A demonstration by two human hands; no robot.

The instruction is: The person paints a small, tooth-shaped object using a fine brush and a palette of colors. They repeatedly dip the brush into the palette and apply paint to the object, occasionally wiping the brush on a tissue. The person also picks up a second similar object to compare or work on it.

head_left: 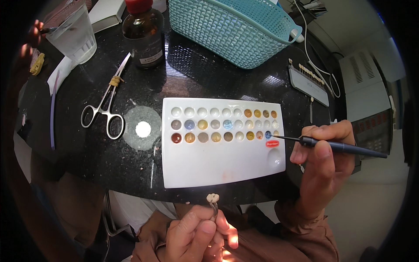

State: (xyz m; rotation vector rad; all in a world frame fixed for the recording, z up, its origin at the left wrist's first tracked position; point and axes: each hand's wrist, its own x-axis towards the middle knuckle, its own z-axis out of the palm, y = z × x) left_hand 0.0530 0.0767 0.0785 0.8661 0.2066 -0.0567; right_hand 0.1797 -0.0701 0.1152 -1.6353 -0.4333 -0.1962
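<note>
In my right hand (325, 161) is a slim dark-handled paintbrush (345, 148), pinched between thumb and fingers. Its fine tip reaches a blue well at the right end of the lowest row on a white palette (209, 163). Several wells hold stains in brown, yellow, grey and blue. Below the palette's near edge, my left hand (196, 233) is closed around a slim metal tool (214, 210), which looks like forceps; its handle is hidden by the fingers. A small off-white dental crown (212, 198) sits at the tool's upper end.
Scissor-shaped clamp forceps (107, 105) with a band lie left of the palette. Farther back stand a plastic cup (76, 37), a brown bottle (146, 37) with red cap and a turquoise basket (235, 32). A tooth shade guide (308, 85) and white cable (310, 52) are far right.
</note>
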